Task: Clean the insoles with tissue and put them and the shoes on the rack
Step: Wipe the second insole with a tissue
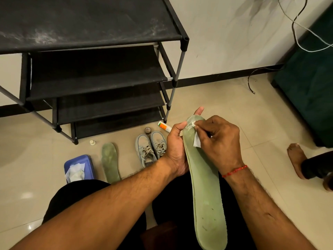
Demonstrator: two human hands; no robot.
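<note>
Progress check: you're mid-wipe on the long pale green foam insole, your left hand wrapped around its edge, your right hand pinching a small white tissue against the toe end. Second green insole lies on the floor beside the pair of grey lace-up sneakers. Black fabric-shelf rack holds nothing yet, so it looks like most of the job's left.

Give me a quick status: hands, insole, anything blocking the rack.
Left hand gripping long green foam insole. Right hand rubbing white tissue near its toe. Second green insole, grey lace-up shoes on floor; black rack unobstructed.
</note>
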